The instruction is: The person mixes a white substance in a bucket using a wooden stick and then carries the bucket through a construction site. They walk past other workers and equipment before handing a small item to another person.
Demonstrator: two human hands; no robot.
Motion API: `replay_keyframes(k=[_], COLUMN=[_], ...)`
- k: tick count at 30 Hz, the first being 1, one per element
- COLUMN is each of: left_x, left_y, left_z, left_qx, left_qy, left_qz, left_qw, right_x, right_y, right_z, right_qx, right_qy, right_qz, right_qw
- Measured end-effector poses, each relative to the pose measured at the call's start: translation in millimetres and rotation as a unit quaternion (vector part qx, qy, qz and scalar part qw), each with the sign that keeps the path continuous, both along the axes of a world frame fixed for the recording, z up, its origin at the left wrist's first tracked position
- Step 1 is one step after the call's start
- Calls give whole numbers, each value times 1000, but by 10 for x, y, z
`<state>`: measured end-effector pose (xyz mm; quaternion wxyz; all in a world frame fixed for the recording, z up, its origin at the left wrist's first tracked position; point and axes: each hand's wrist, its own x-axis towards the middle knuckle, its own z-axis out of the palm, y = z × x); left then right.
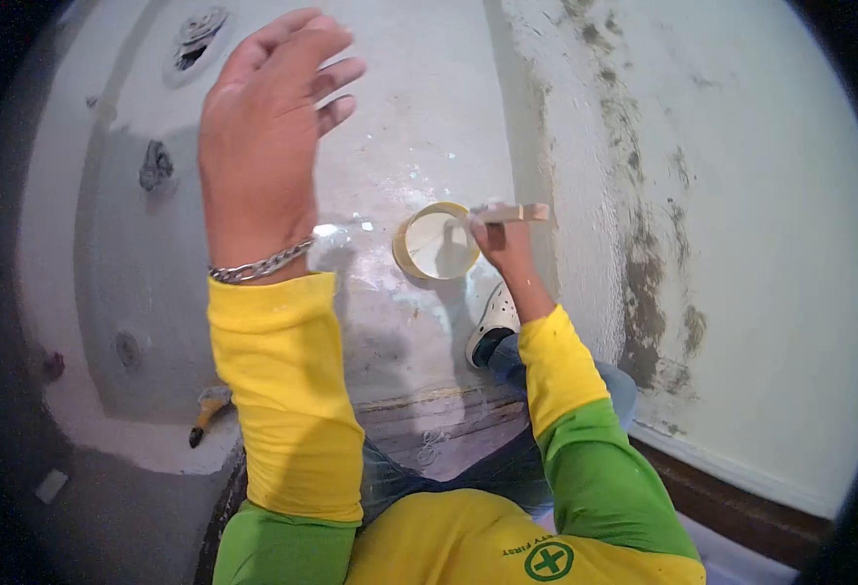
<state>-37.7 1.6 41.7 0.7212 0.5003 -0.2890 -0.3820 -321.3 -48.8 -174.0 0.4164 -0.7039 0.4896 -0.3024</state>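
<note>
My left hand (268, 127) is raised at the upper left with its fingers loosely bent and apart, holding nothing; a chain bracelet (261, 265) circles that wrist. Beside the tub, my right hand (507, 242) is closed around a paintbrush (528, 213) whose pale wooden handle points to the right. Its bristle end is hard to make out. The round yellowish tub (405, 255) stands on the pale floor and contains white paint (437, 246). My right hand is at the tub's right rim.
A wall (760, 244) with dark, peeling patches rises at the right. At the left are rough holes (157, 166) in the white-smeared surface. Another brush (209, 415) with a dark-tipped handle lies at the lower left. My white clog (495, 320) is just below the tub.
</note>
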Motion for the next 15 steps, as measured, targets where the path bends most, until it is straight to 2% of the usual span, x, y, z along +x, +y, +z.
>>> replay_keyframes(k=[2, 3, 4, 6, 10, 12, 13, 14, 15], left_x=[-41, -69, -96, -147, -202, -265, -302, -337, -370], left_y=[-35, -33, -42, -79, -89, -123, -145, -157, -166], left_z=[-22, -36, -39, -33, -69, -79, -79, -84, -94], left_qx=[7, 6, 5, 13, 37, 62, 60, 72, 87], left_qy=[2, -1, -4, -7, -32, -32, -38, -43, -48], left_qz=[-23, -22, -23, -46, -45, -39, -47, -41, -35], left_qw=[1000, 1000, 1000, 999, 998, 997, 996, 996, 994], right_x=[-53, -13, 39, 51, -205, -257, -340, -326, -240], right_y=[-179, -155, -87, 19, 27, -75, -179, -180, -161], right_z=[5, -258, -276, -256, -45, 182, -124, -405, -673], right_qx=[-57, -32, -37, 21, 66, -44, -96, -95, -30], right_qy=[93, -133, -136, 27, 74, 301, 281, 277, -41], right_qz=[-16, -39, -53, 63, 44, 7, 2, -7, -18], right_qw=[994, 990, 989, 997, 994, 953, 955, 956, 999])
